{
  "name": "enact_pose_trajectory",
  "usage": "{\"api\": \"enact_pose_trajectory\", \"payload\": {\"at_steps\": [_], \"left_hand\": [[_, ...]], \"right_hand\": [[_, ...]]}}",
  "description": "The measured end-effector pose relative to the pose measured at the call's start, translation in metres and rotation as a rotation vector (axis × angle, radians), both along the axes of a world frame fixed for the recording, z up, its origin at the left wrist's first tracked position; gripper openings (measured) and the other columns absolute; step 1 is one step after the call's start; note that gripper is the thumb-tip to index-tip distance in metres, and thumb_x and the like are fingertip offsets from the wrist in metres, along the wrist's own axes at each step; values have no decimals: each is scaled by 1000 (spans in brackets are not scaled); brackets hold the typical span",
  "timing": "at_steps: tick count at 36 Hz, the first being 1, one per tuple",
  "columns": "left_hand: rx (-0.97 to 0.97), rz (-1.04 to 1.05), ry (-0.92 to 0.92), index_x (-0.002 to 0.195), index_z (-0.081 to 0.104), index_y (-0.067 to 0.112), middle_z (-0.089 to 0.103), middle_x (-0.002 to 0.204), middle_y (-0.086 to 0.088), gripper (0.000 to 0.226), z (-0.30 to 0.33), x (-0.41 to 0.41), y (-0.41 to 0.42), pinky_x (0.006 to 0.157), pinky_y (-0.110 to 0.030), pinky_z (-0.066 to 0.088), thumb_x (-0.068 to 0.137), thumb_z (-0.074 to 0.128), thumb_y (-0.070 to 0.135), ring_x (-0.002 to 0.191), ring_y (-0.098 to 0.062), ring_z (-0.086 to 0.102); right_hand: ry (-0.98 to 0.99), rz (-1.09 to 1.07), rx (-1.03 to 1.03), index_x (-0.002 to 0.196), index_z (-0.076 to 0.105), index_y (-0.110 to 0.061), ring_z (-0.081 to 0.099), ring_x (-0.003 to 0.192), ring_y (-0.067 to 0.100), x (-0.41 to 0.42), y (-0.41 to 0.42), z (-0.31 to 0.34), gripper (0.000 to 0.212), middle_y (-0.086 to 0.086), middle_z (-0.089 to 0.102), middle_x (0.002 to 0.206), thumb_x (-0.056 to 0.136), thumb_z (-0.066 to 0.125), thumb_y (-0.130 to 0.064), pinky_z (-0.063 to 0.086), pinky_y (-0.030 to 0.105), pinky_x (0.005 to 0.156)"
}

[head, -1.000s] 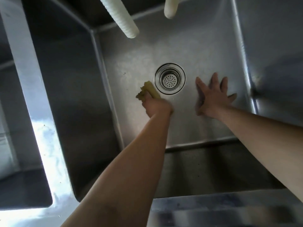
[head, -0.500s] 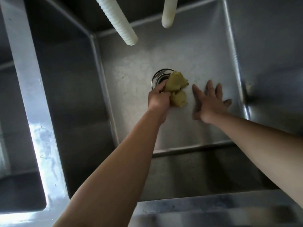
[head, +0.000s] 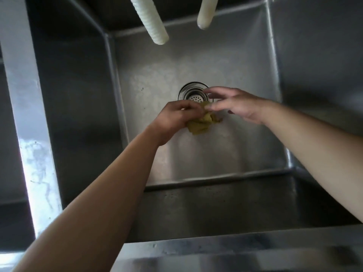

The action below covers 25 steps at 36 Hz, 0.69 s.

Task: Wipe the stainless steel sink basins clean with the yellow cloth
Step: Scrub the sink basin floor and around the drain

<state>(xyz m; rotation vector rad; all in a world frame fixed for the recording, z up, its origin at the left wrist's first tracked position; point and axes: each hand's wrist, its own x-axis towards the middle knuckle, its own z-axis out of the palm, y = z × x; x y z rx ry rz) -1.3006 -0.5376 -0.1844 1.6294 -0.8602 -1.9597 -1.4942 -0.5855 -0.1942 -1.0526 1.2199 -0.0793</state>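
Over the drain (head: 193,94), left grip (head: 174,116) clamps the yellow cloth (head: 201,123); right grip (head: 233,105) spread apart, fingertips touching it.

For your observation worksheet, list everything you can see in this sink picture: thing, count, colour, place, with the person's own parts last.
Sink basin: one, steel grey, centre of view.
Second basin: one, grey, partly seen at far left.
Divider: one, shiny steel, between the basins.
Drain strainer: one, silver, basin floor.
Hoses: two, cream white, hanging at top.
Yellow cloth: one, bunched, near the drain.
Left hand: one, gripping the cloth.
Right hand: one, fingers spread, fingertips at the cloth.
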Motion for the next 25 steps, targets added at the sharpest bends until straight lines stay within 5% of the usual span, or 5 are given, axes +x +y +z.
{"api": "enact_pose_trajectory", "payload": {"at_steps": [2, 7, 13, 19, 25], "left_hand": [[-106, -80, -44, 98, 71, 11, 67, 95, -5, 27, 1, 3, -5, 75, -27, 51, 76, 72, -5, 83, -14, 63], [-97, -20, -94, 120, 49, 30, 51, 112, -12, 68, 4, 14, -22, 63, -27, 53, 69, 71, -11, 89, -23, 57], [40, 135, -23, 122, 61, 9, 60, 124, -25, 47, -6, 19, -33, 86, -47, 59, 79, 74, -5, 108, -40, 65], [-106, 162, -60, 111, 69, 14, 65, 115, -6, 47, -9, 15, -36, 88, -41, 57, 80, 58, -20, 92, -21, 65], [-177, 71, -17, 105, 71, 9, 68, 109, -8, 49, -4, 15, -44, 83, -33, 58, 76, 53, -26, 89, -18, 68]], "right_hand": [[-44, 159, 17, 132, 58, -31, 54, 125, 11, 5, -7, 1, 62, -3, 62, 133, 76, 80, -16, 42, 25, 103], [55, 205, -123, 105, 68, -28, 64, 102, 18, 16, -24, 2, 45, -3, 71, 104, 69, 85, -10, 48, 32, 94], [-21, -31, -133, 99, 69, -22, 65, 96, 21, 14, -27, 4, 30, 2, 68, 95, 76, 79, -5, 56, 30, 86], [-143, -209, 92, 100, 67, -16, 66, 86, 31, 16, -27, 9, 11, 11, 62, 101, 89, 63, -16, 58, 44, 78], [-105, -23, 286, 122, 66, -11, 65, 106, 32, 9, -40, 6, 48, 13, 68, 117, 82, 69, -36, 48, 54, 101]]}}
